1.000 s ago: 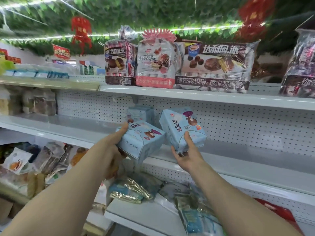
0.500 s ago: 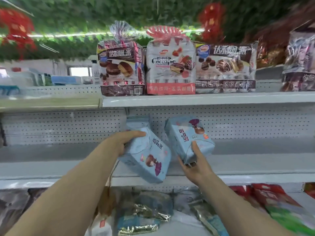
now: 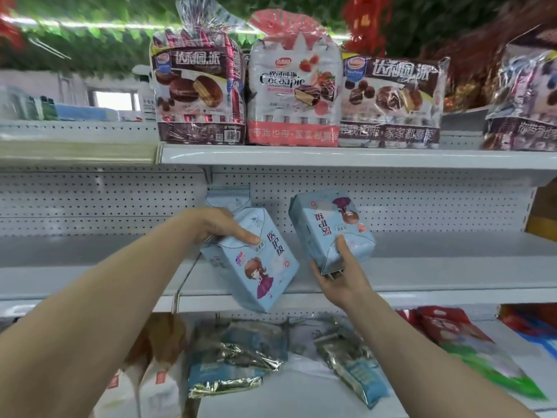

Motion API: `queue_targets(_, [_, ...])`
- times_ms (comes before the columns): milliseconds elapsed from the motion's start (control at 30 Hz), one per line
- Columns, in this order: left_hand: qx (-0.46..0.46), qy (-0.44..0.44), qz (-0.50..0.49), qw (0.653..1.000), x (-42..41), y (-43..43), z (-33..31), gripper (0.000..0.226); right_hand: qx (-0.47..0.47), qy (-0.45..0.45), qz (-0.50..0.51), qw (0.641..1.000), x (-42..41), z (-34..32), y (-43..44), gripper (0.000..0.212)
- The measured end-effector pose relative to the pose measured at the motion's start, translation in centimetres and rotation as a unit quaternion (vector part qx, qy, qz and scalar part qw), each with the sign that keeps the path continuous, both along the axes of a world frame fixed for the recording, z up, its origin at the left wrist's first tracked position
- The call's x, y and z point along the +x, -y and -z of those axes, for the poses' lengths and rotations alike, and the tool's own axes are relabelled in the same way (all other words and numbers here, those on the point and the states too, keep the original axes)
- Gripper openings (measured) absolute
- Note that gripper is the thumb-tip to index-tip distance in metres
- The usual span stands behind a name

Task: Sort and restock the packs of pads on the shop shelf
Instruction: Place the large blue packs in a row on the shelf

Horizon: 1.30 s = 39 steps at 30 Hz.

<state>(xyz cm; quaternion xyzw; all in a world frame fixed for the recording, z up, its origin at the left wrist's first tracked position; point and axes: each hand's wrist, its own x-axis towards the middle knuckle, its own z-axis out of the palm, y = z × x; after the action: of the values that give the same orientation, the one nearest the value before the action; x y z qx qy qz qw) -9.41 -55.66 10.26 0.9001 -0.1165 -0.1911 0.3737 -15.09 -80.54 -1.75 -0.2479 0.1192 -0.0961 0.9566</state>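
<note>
Two light blue packs of pads are held in front of the middle shelf. My left hand grips the top of the left pack, which tilts with its lower end past the shelf's front edge. My right hand holds the bottom end of the right pack, thumb on its front, the pack leaning left and upside down. A third blue pack stands against the pegboard back wall behind my left hand, partly hidden.
Big bags of chocolate pies and a pink Cocoapie bag line the top shelf. The lower shelf carries foil-edged blue packets, red packs at the right and white cartons at the left.
The view swung right and moved closer to the shelf. My left hand turned its pack more upright, showing the printed front. The right pack stayed almost where it was.
</note>
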Motion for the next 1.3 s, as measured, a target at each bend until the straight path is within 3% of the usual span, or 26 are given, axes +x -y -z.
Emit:
queue_targets(133, [0.018,0.038,-0.007,0.999,0.8,0.5,-0.4,0.085,-0.010,0.005,-0.017,1.000,1.0,-0.6,1.1,0.061])
queue_targets(300, [0.008,0.065,-0.031,0.997,0.5,1.4,-0.2,0.061,-0.023,0.015,-0.040,0.999,2.1,-1.0,2.4,0.060])
queue_targets(367, [-0.008,0.064,-0.039,0.997,0.8,1.5,0.0,0.062,-0.023,0.010,-0.046,0.999,2.3,-0.8,2.6,0.060])
queue_targets(500, [-0.007,0.082,-0.058,0.995,1.8,1.3,0.3,0.072,-0.021,-0.003,-0.050,0.999,2.3,-0.4,2.8,0.058])
queue_targets(700, [-0.001,0.085,-0.031,0.996,4.8,0.5,0.5,0.107,-0.027,0.010,-0.038,0.999,2.9,-0.3,2.4,0.051])
queue_targets(900, [-0.004,0.102,-0.024,0.994,5.9,-0.5,-0.4,0.058,-0.037,0.026,-0.021,0.999,4.4,-0.1,1.2,0.050])
queue_targets(1000, [0.011,0.110,0.000,0.994,6.9,-1.6,-0.7,0.088,-0.034,0.032,-0.018,0.999,5.2,-0.1,0.2,0.051])
queue_targets(1100, [0.022,0.146,-0.018,0.989,8.5,-2.5,-0.5,0.083,-0.029,0.029,-0.011,0.999,5.9,-0.2,-0.7,0.051])
queue_targets(1200, [0.083,0.208,-0.011,0.974,10.6,-3.2,-0.5,0.103,-0.031,0.024,-0.001,0.999,6.5,-0.4,-1.4,0.054])
queue_targets(1300, [0.104,0.244,0.016,0.964,11.8,-3.4,-0.6,0.098,-0.036,0.024,0.013,0.999,7.1,-0.7,-1.6,0.057])
